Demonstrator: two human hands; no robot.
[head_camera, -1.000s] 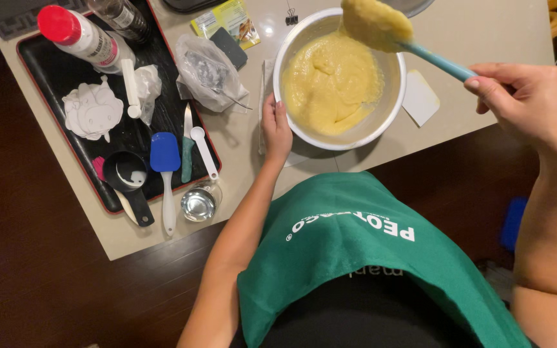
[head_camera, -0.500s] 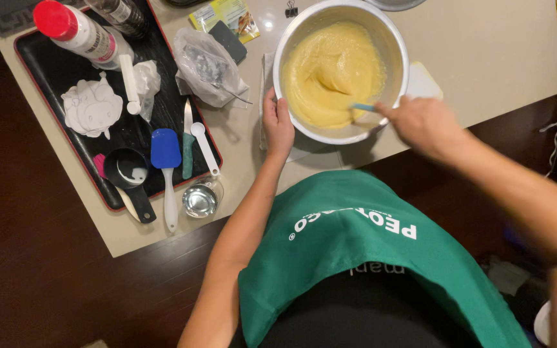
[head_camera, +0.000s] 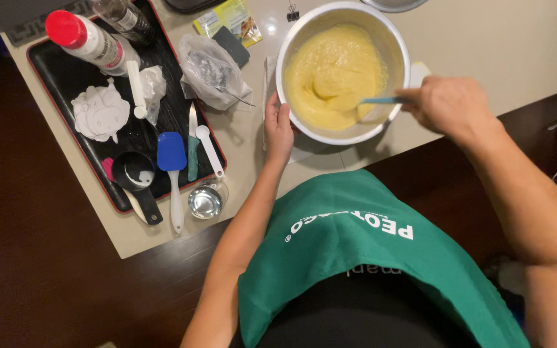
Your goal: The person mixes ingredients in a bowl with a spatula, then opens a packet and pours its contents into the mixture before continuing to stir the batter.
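My right hand is closed around the spatula, its blade in the yellow batter. My left hand lies open against the bowl.

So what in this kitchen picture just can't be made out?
Head view only:
- Spatula blade: buried in the yellow batter.
- Spatula handle end: covered by the right hand.
- Dark bottle: top cut off by the frame edge.
- Plastic bag: contents too crumpled to tell.
- Table's near edge: hidden behind the green apron.
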